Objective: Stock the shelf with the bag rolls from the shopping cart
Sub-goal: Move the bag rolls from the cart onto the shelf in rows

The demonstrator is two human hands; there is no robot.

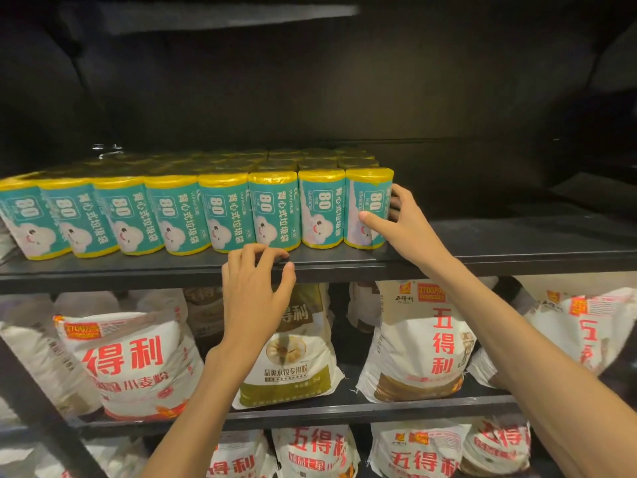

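Several teal bag rolls with yellow ends stand upright in rows on the black shelf, filling its left part. My right hand grips the rightmost front roll, thumb on its front and fingers round its right side. In front of the shelf's front edge, just below the rolls, my left hand hovers with the fingers curled and apart, holding nothing. The shopping cart is out of view.
To the right of the rolls the shelf is bare and dark. Below it, white flour sacks with red lettering and a green-printed sack stand on two lower shelves. A dark slanted post crosses the lower left.
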